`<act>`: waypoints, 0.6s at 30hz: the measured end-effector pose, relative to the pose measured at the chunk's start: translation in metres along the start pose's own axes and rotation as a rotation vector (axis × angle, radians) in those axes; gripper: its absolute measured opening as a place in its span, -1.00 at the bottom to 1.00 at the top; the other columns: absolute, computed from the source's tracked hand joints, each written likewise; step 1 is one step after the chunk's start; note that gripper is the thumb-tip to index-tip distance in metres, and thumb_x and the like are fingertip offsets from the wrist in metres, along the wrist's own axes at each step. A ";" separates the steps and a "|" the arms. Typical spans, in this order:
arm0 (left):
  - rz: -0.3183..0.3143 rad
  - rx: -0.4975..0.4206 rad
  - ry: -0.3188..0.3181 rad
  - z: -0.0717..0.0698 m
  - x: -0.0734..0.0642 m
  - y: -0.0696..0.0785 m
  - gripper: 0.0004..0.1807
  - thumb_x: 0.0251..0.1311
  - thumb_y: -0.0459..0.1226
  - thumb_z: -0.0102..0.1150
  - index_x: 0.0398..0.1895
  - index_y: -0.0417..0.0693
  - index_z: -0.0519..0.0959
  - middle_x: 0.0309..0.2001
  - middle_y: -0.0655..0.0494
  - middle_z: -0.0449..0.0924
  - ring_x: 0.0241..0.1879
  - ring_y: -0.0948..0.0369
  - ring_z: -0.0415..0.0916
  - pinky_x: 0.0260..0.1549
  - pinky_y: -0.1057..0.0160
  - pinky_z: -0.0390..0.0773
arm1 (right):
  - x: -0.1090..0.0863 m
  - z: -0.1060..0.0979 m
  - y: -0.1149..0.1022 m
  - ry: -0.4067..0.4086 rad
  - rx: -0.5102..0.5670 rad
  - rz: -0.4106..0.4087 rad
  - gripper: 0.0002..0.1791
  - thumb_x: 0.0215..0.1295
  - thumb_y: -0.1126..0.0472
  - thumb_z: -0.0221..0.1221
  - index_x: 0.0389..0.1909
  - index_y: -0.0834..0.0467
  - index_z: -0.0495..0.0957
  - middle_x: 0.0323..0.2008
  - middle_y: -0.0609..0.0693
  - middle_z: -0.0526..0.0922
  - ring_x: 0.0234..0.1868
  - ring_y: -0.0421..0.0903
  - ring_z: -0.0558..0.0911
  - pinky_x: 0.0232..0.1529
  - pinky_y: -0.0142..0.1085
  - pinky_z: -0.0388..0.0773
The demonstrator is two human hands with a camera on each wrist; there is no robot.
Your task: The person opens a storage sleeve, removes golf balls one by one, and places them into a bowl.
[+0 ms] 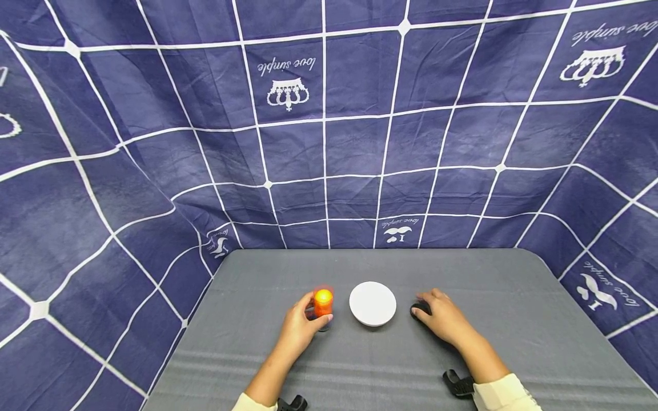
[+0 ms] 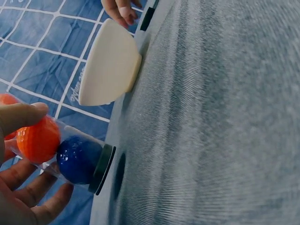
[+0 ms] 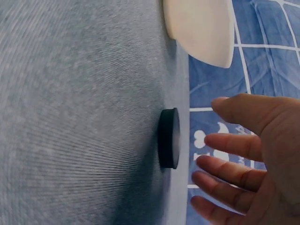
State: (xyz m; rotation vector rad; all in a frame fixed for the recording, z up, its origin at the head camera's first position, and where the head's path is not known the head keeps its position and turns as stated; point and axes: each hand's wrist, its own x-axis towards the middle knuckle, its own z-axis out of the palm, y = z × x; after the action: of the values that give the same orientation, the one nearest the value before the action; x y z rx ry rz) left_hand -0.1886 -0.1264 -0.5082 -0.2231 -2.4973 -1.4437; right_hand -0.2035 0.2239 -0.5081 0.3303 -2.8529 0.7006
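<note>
My left hand (image 1: 298, 326) grips a clear tube (image 1: 323, 303) between thumb and fingers. Two orange balls and a blue ball (image 2: 78, 159) are stacked inside it, the blue one lowest, by a dark base (image 2: 103, 169). In the left wrist view the tube is tilted, its base close over the table with a shadow beside it. My right hand (image 1: 445, 318) hovers over a round black lid (image 1: 421, 309), fingers spread and apart from it. That lid (image 3: 168, 138) lies flat on the table in the right wrist view. Between both hands stands a white bowl (image 1: 372, 303).
A grey cloth covers the table (image 1: 380, 371). Behind it and along both sides hangs a blue curtain (image 1: 354, 148) with white grid lines. Black straps (image 1: 457, 383) circle the wrists near the cream sleeves (image 1: 506, 394).
</note>
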 end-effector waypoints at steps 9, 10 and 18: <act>0.092 0.012 0.042 -0.002 0.000 0.013 -0.40 -0.10 -0.27 0.61 0.10 -0.06 0.62 -0.07 0.03 0.69 -0.05 0.05 0.67 -0.07 0.01 0.68 | 0.000 -0.007 -0.014 0.108 0.058 -0.092 -0.64 0.27 0.16 0.34 0.05 0.20 0.67 0.00 0.09 0.64 0.11 0.16 0.61 0.13 0.13 0.53; 0.108 0.021 0.048 -0.003 0.000 0.014 -0.40 -0.11 -0.27 0.61 0.09 -0.07 0.63 -0.08 0.03 0.68 -0.06 0.06 0.67 -0.05 0.00 0.68 | -0.001 -0.008 -0.016 0.119 0.069 -0.108 -0.65 0.27 0.17 0.35 0.05 0.19 0.67 0.01 0.08 0.64 0.11 0.15 0.61 0.13 0.13 0.53; 0.177 0.103 0.076 -0.003 -0.001 0.027 -0.42 -0.17 -0.29 0.64 0.04 0.01 0.67 -0.10 0.12 0.65 -0.08 0.18 0.63 0.02 0.13 0.60 | -0.002 -0.014 -0.030 0.169 0.114 -0.193 -0.67 0.26 0.18 0.36 0.05 0.05 0.66 0.00 -0.07 0.64 0.09 0.00 0.64 0.08 0.04 0.56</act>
State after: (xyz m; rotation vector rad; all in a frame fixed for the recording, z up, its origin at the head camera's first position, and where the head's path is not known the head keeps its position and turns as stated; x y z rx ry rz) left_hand -0.1805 -0.1157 -0.4847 -0.3534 -2.4151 -1.2278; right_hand -0.1918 0.2052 -0.4836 0.5283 -2.5863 0.8121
